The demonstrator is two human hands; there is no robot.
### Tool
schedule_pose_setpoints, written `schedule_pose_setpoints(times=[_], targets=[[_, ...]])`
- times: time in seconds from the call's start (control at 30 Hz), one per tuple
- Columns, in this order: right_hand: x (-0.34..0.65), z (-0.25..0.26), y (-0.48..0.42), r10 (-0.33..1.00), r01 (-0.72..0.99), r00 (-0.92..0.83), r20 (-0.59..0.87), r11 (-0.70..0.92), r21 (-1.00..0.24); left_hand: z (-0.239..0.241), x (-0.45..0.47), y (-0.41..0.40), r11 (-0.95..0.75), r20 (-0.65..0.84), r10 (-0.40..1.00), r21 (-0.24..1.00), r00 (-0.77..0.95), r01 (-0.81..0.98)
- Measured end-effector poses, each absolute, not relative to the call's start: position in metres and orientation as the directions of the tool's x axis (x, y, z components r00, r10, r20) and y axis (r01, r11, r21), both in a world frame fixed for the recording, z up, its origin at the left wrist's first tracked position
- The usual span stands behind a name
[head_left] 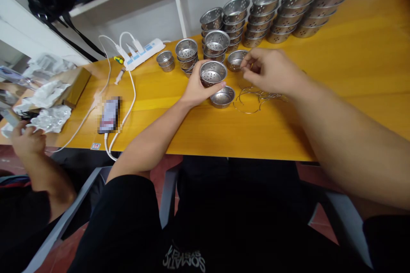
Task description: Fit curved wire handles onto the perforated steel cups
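My left hand [193,88] is wrapped round a small perforated metal cup [212,77], its open mouth facing up. Just below that one, another metal cup [222,100] stands on the table. My right hand [270,68] hovers to the right with thumb and fingers pinched together; what they hold, if anything, I cannot make out. Close to those fingertips, a shallow metal cup [234,65] stands on the table, partly hidden behind them. Under my right hand lie several thin wire rings [251,101] in a loose heap.
Tall stacks of perforated cups [267,17] line the table's back, with shorter stacks [186,53] to their left. A power strip [145,54], white cables and a phone [109,115] lie left. Another person's hand [28,138] is near plastic wrapping [53,115] and a cardboard box [78,85].
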State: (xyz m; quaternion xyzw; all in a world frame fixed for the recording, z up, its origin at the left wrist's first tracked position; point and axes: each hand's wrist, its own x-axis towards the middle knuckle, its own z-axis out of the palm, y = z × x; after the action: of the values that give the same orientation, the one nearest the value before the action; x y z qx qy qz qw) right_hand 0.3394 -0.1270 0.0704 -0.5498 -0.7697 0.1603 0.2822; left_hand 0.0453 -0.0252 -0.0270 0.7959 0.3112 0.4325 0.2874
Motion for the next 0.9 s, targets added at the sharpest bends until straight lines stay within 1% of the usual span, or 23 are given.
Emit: schedule_pose_setpoints(times=[0.17, 0.3, 0.47, 0.67, 0.83, 0.9], targets=[[0.338, 0.072, -0.128, 0.934, 0.741, -0.244, 0.26, 0.353, -0.572, -0.033, 0.042, -0.02, -0.664, 0.515, 0.725, 0.699, 0.458, 0.265], [0.338, 0.071, -0.128, 0.937, 0.739, -0.239, 0.255, 0.346, -0.578, -0.027, 0.047, -0.023, -0.651, 0.506, 0.739, 0.706, 0.444, 0.279], [0.339, 0.07, -0.128, 0.937, 0.737, -0.242, 0.251, 0.345, -0.581, -0.016, 0.054, -0.032, -0.644, 0.521, 0.744, 0.726, 0.419, 0.241], [0.338, 0.068, -0.128, 0.935, 0.73, -0.232, 0.267, 0.349, -0.588, -0.021, 0.046, -0.026, -0.679, 0.532, 0.72, 0.671, 0.447, 0.296], [0.334, 0.067, -0.126, 0.933, 0.678, -0.201, 0.298, 0.352, -0.645, -0.023, 0.048, -0.027, -0.609, 0.495, 0.768, 0.76, 0.406, 0.225], [0.33, 0.068, -0.127, 0.938, 0.662, -0.176, 0.299, 0.338, -0.669, -0.024, 0.049, -0.028, -0.595, 0.485, 0.778, 0.773, 0.399, 0.221]])
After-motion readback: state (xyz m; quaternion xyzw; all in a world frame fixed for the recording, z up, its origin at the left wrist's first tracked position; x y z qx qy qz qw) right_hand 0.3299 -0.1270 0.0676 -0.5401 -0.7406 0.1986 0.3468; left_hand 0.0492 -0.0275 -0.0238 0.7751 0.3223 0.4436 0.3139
